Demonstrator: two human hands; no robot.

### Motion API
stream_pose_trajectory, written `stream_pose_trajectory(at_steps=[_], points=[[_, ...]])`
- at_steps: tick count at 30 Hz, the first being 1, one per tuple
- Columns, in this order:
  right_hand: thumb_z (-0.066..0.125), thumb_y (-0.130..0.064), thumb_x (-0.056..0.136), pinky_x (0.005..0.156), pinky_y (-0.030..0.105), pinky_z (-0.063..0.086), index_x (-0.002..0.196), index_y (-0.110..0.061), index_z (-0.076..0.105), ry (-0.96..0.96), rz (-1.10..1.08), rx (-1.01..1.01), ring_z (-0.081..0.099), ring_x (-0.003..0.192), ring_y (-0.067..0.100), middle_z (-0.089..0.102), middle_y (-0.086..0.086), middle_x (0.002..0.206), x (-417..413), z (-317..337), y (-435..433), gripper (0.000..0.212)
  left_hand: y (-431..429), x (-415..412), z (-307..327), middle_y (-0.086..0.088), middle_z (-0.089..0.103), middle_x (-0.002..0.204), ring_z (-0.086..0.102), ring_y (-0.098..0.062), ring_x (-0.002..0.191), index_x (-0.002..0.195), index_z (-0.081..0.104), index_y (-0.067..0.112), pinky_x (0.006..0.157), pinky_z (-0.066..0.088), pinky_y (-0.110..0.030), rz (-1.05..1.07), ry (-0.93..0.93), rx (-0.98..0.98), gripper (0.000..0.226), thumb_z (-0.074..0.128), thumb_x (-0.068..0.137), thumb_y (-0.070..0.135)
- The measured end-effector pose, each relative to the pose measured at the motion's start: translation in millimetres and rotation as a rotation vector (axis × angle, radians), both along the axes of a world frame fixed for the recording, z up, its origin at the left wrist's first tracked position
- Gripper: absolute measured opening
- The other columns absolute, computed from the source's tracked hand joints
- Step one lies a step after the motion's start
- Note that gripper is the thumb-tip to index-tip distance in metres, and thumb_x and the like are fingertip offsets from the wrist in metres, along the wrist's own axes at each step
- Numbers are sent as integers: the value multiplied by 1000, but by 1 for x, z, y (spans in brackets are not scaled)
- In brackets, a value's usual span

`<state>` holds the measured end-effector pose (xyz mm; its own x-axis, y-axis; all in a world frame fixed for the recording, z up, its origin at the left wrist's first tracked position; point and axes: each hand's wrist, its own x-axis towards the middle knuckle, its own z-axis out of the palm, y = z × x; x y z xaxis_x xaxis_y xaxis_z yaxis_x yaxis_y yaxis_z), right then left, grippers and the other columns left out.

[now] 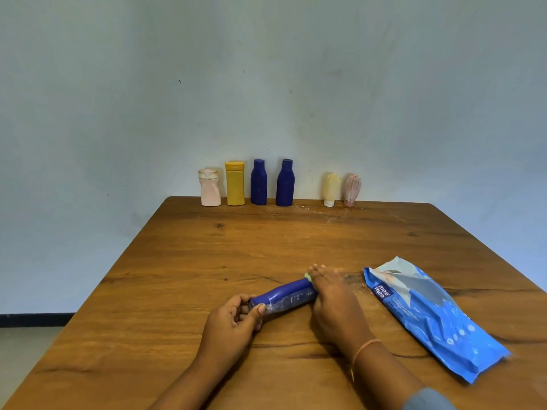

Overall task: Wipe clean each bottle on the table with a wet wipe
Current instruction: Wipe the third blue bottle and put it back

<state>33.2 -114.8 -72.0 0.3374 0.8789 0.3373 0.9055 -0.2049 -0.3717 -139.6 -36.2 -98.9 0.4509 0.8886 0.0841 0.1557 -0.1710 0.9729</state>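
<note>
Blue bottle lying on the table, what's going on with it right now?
A person is cleaning it. The left hand grips the blue bottle at its near end while the right hand presses a pale wipe over its far end. Six more bottles stand along the far edge of the table, and a wet wipe pack lies to the right.

A pale blue-grey wall fills everything toward twelve o'clock, flecked with a few dark specks. Below it stands a brown wooden table with cracked grain. At eight o'clock a dark skirting strip meets the grey floor.
</note>
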Motion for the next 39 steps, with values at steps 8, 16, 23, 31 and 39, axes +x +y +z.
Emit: stream_pose_trajectory(at_steps=[8,16,23,31,39], points=[[34,-9,96,111,17,7,145,-14,28,72,-43,-43,20,140,11,26,1,153,0,1,7,49,1,-3,4,5,68,93,65,-9,74,105,59,29,74,54,-26,11,12,45,36,66,81,3],[44,0,75,111,35,13,138,-3,41,5,29,-10,35,136,24,35,9,146,-41,-20,22,62,2,0,4,3,67,86,60,8,63,102,61,15,64,46,-5,-7,8,40,37,65,76,-11],[39,-13,73,104,38,30,123,-8,58,-133,254,-10,53,121,21,59,8,127,-59,-24,18,54,5,-3,-1,10,72,75,63,4,66,96,62,24,67,49,-11,4,42,27,38,62,79,-9],[39,-2,88,110,19,-4,147,-14,20,53,-23,-34,10,143,15,16,2,156,2,-18,11,63,4,-2,3,0,67,74,62,-1,60,102,57,28,61,48,-12,-30,92,1,33,63,83,1],[36,-21,71,101,26,33,118,-12,64,-144,284,-72,58,114,16,63,4,121,-74,-20,16,55,4,-4,2,14,71,75,63,-3,67,89,63,25,63,48,-13,-11,88,72,22,61,82,4]])
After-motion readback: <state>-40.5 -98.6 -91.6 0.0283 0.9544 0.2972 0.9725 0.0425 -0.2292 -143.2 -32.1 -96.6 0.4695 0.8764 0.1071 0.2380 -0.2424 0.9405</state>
